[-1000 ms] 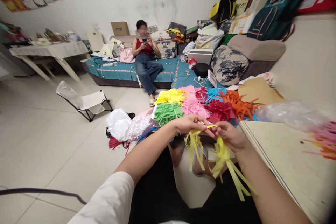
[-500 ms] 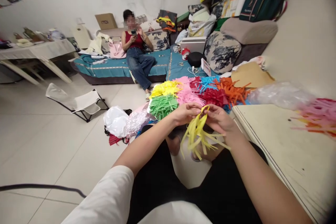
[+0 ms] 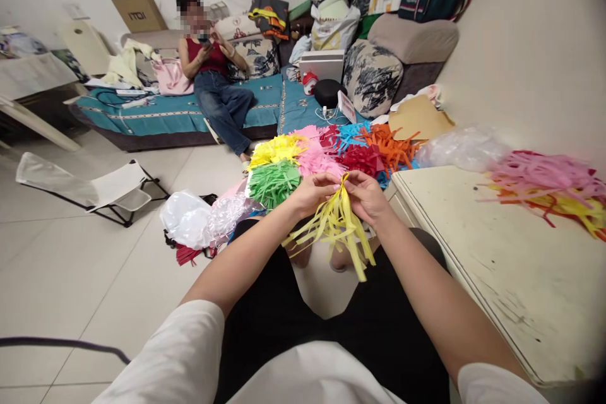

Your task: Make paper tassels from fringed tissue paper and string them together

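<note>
A yellow paper tassel (image 3: 348, 227) hangs in front of my knees, its strips fanned out downward. My left hand (image 3: 316, 194) pinches it near the twisted top from the left. From the right, the fingers of my right hand (image 3: 365, 197) close on the same looped top. Just beyond my hands lie piles of fringed strips: green (image 3: 274, 183), yellow (image 3: 277, 150), pink (image 3: 319, 158), dark red (image 3: 360, 161), blue (image 3: 353, 134) and orange (image 3: 391, 145).
A cream tabletop (image 3: 473, 252) stands at my right with pink tassels (image 3: 549, 177) on it. White plastic bags (image 3: 187, 218) lie on the floor at left, near a folding chair (image 3: 116, 189). A person (image 3: 213, 69) sits on the teal sofa (image 3: 161, 115), holding a phone.
My view has turned right, so the room appears shifted left. The tassel's top is now held more upright between my hands, its strips spread wider to the left.
</note>
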Motion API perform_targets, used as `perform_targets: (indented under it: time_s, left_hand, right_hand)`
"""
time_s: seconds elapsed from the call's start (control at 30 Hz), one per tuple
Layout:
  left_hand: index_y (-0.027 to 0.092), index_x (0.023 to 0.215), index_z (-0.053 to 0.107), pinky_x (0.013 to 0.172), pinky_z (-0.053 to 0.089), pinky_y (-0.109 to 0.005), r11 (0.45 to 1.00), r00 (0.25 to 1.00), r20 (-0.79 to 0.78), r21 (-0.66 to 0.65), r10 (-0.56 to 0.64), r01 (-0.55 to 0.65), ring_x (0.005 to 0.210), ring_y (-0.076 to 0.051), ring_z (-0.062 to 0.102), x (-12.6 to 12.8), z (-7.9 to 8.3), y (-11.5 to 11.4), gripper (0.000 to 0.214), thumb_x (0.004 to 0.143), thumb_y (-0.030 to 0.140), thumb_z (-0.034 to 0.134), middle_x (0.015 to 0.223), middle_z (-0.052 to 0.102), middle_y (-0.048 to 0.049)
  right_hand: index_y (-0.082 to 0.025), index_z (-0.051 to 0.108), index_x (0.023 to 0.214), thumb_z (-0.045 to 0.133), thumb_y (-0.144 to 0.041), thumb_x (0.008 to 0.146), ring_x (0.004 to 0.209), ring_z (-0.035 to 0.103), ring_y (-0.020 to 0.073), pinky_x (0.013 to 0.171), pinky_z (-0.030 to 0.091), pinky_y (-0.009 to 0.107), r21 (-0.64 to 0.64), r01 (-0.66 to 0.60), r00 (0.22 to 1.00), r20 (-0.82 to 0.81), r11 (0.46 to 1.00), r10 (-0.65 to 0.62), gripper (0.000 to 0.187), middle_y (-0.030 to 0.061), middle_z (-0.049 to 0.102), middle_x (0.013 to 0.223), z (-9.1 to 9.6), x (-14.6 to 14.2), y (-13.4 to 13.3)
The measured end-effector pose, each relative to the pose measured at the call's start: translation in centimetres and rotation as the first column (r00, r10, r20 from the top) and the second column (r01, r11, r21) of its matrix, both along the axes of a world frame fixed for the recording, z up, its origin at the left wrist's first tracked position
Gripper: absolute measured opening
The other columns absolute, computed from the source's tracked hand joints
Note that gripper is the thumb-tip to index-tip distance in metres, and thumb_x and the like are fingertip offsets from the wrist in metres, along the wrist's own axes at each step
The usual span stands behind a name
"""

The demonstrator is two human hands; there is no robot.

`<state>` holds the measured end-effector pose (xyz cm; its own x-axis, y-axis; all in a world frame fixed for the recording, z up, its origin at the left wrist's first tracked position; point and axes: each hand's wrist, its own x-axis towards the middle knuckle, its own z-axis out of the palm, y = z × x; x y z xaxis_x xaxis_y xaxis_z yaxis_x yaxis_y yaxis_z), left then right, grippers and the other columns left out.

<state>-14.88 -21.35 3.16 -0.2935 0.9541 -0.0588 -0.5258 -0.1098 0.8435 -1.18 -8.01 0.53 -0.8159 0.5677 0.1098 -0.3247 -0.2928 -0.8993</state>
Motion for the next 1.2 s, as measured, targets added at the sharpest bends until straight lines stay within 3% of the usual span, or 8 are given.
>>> perform_targets:
  time_s: [0.1,0.2,0.37,0.47,0.57,0.9,1.07,1.2]
  left_hand:
    - [0.015,0.086,0.080,0.079,0.058,-0.029,1.000,1.000,-0.004,-0.013,0.027,-0.027,0.072,-0.012,0.074,0.2,-0.2,0.2,0.047,0.057,0.020,0.116,0.080,0.079,0.0002]
    - [0.014,0.086,0.080,0.084,0.059,-0.030,0.999,0.999,0.008,-0.020,0.042,-0.041,0.075,-0.013,0.075,0.3,-0.5,0.4,0.045,0.059,0.020,0.115,0.081,0.080,-0.0005]
    - [0.013,0.083,0.080,0.080,0.054,-0.026,0.997,0.996,-0.048,-0.026,0.077,-0.079,0.072,-0.010,0.070,0.1,-1.0,0.6,0.045,0.058,0.024,0.115,0.077,0.077,-0.0001]
    - [0.013,0.083,0.079,0.080,0.053,-0.026,0.995,0.988,-0.117,-0.018,0.099,-0.102,0.072,-0.010,0.069,0.1,-1.1,0.8,0.048,0.060,0.033,0.116,0.076,0.076,0.0003]
    - [0.014,0.084,0.078,0.086,0.055,-0.027,0.992,0.967,-0.224,-0.001,0.120,-0.123,0.079,-0.012,0.073,0.1,-1.1,1.0,0.050,0.056,0.029,0.117,0.083,0.080,-0.0012]
    - [0.013,0.088,0.082,0.087,0.056,-0.029,0.999,0.957,-0.289,-0.044,-0.022,0.010,0.078,-0.015,0.078,-1.2,-1.9,1.2,0.037,0.066,0.023,0.109,0.083,0.084,-0.0047]
    - [0.011,0.092,0.084,0.078,0.055,-0.026,0.995,0.974,-0.209,-0.056,-0.091,0.081,0.073,-0.014,0.078,-1.2,-1.9,0.8,0.042,0.063,0.024,0.111,0.083,0.085,-0.0068]
    - [0.012,0.092,0.083,0.081,0.059,-0.027,0.984,0.980,-0.090,-0.045,-0.177,0.174,0.078,-0.017,0.081,-1.1,-1.3,0.2,0.051,0.057,0.028,0.117,0.085,0.085,-0.0068]
  right_hand:
    - [-0.026,0.079,0.100,0.121,-0.050,0.058,0.087,0.077,0.0170,0.089,0.069,0.033,0.002,0.077,0.997,-0.014,0.997,-0.077,0.064,-0.0024,0.081,0.096,0.1,0.0,-0.3]
    - [-0.026,0.083,0.105,0.120,-0.053,0.058,0.090,0.077,0.0172,0.089,0.067,0.032,0.019,0.070,0.998,0.006,0.997,-0.070,0.065,-0.0005,0.082,0.097,0.3,-0.1,-0.7]
    - [-0.025,0.078,0.091,0.119,-0.054,0.057,0.078,0.068,0.0139,0.077,0.062,0.028,0.069,0.104,0.994,0.015,0.992,-0.105,0.061,-0.0032,0.075,0.087,0.4,-0.2,-0.9]
    - [-0.025,0.073,0.089,0.117,-0.055,0.060,0.074,0.066,0.0140,0.072,0.060,0.029,0.121,0.140,0.989,0.031,0.983,-0.145,0.061,-0.0039,0.072,0.085,0.3,-0.3,-0.8]
    - [-0.024,0.073,0.087,0.115,-0.057,0.060,0.071,0.063,0.0134,0.067,0.055,0.027,0.149,0.157,0.986,0.040,0.976,-0.164,0.060,-0.0030,0.072,0.083,0.2,-0.2,-0.5]
    - [-0.023,0.077,0.080,0.111,-0.058,0.066,0.064,0.058,0.0117,0.060,0.048,0.026,0.124,0.129,0.988,0.072,0.984,-0.138,0.051,-0.0024,0.066,0.067,0.5,-0.1,0.3]
    - [-0.023,0.084,0.093,0.108,-0.047,0.069,0.063,0.059,0.0116,0.061,0.048,0.025,0.143,0.112,0.991,0.058,0.983,-0.121,0.042,-0.0035,0.068,0.067,1.2,0.5,0.2]
    - [-0.023,0.085,0.093,0.111,-0.062,0.069,0.066,0.062,0.0145,0.064,0.053,0.029,0.209,0.055,0.995,0.072,0.976,-0.072,0.053,-0.0005,0.071,0.070,1.8,1.3,0.4]
